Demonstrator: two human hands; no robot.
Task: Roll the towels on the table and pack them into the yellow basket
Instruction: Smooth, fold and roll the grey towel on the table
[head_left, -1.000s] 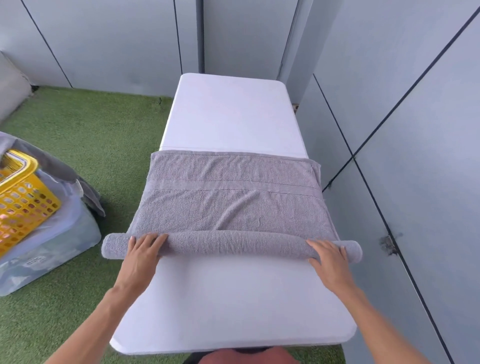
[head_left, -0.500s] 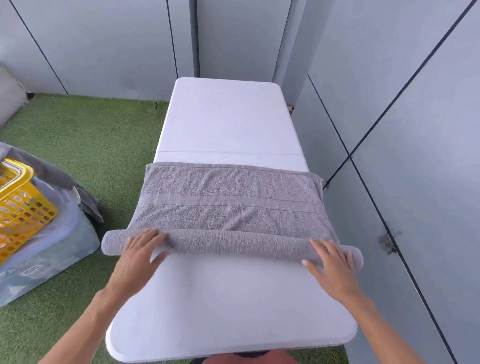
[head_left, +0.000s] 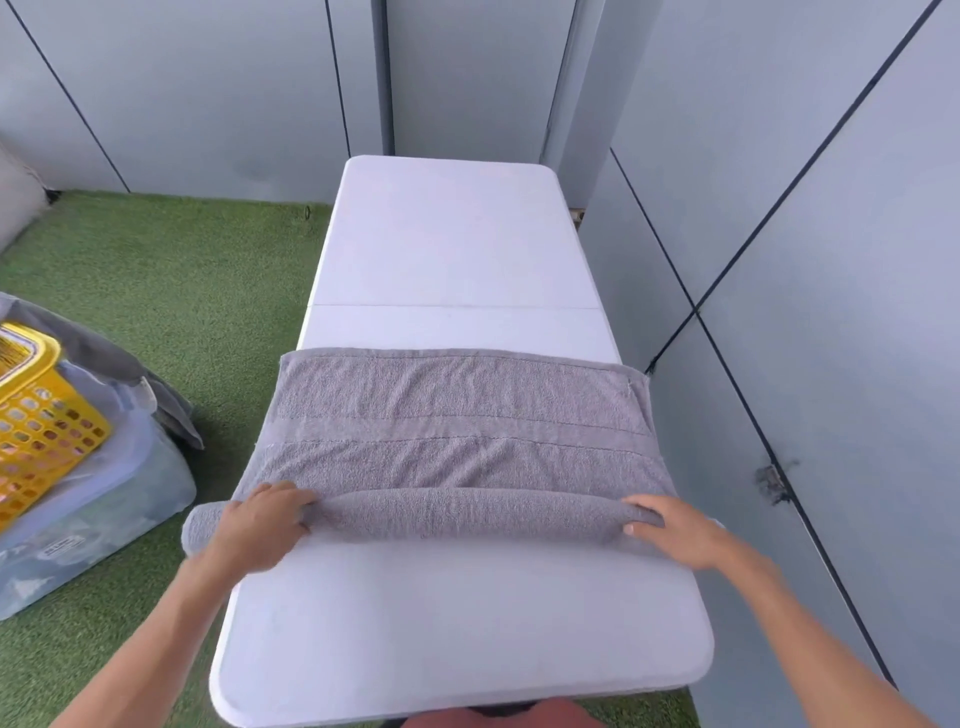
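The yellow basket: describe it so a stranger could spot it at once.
Start at the white table in the middle and look left, down to the green turf. At the picture's left edge a clear plastic bin sits on the turf, and the yellow basket rests tilted on top of it. Its bright yellow, hole-patterned walls set it apart from the pale bin and grey cloth beside it.

The towel (head_left: 457, 431) was grey looped terry cloth, matt and nubbly, with a flatter woven band stitched across it, lying on a desk (head_left: 447, 244) of smooth, faintly sheened white plastic, beside rough green artificial turf (head_left: 171, 291) and a glossy yellow perforated plastic basket (head_left: 47, 421).
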